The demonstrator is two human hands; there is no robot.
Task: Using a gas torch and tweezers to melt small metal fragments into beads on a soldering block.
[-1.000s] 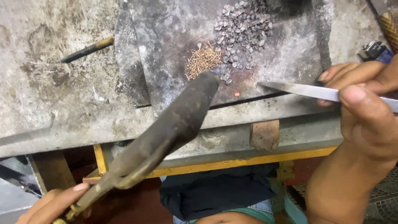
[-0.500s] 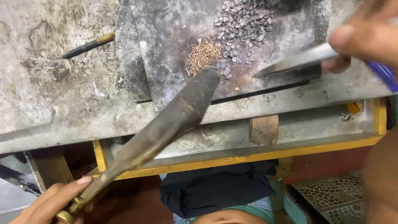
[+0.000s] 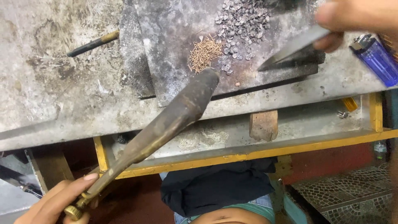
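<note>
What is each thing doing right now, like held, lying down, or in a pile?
Torch: held in the left hand, no flame showing.
Tweezers: pinched shut in the right hand, tip down on the slab.
Slab: lying flat on the bench.
Thin wire bits: heaped loosely.
Small grey pieces: scattered in a pile.
Blue lighter: lying down, unlit.
Dark rod: lying untouched.

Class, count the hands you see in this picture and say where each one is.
2. The left hand is at the bottom left, holding the torch; the right hand is at the top right, holding tweezers.
</note>
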